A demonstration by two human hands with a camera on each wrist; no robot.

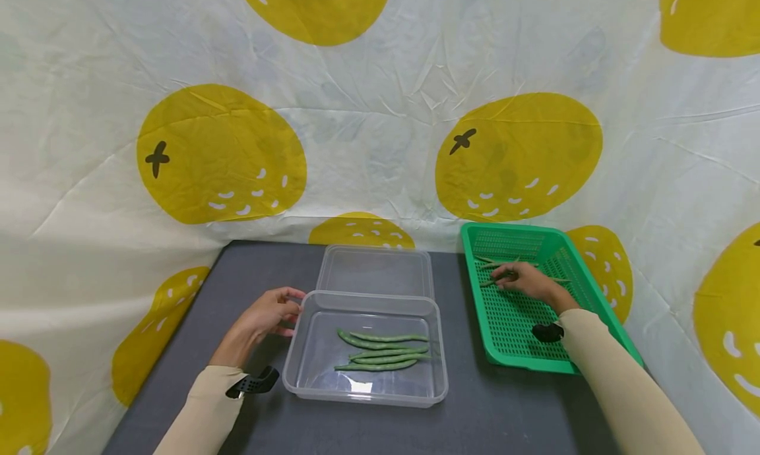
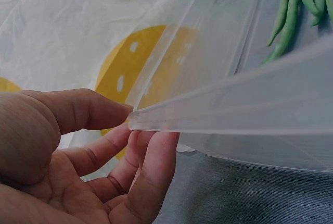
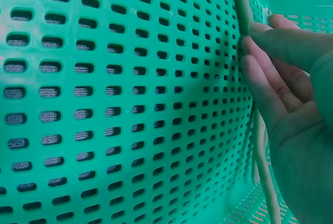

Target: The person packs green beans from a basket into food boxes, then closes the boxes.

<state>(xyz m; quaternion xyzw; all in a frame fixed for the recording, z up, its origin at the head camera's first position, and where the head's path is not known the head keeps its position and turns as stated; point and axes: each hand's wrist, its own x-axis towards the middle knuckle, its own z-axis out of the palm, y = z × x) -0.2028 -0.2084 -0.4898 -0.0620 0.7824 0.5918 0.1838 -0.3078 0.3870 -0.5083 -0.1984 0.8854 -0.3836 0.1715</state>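
My left hand (image 1: 265, 319) pinches the far left corner of a clear plastic container (image 1: 317, 339), thumb on the rim and fingers below it in the left wrist view. Several green beans (image 1: 380, 366) lie roughly side by side on the container's floor. Over on the right, my right hand (image 1: 527, 281) reaches into a green perforated basket (image 1: 515, 333). Thumb and fingertips pinch a green bean (image 3: 243, 0) there, close to the basket's bottom. A few more beans lie around this hand, partly hidden by it.
Behind the container lies a clear plastic lid (image 1: 377, 270), flat on the dark tabletop (image 1: 469, 415). A white cloth with yellow fruit prints (image 1: 368, 165) hangs at the back and sides of the table. The basket stands at the table's right edge.
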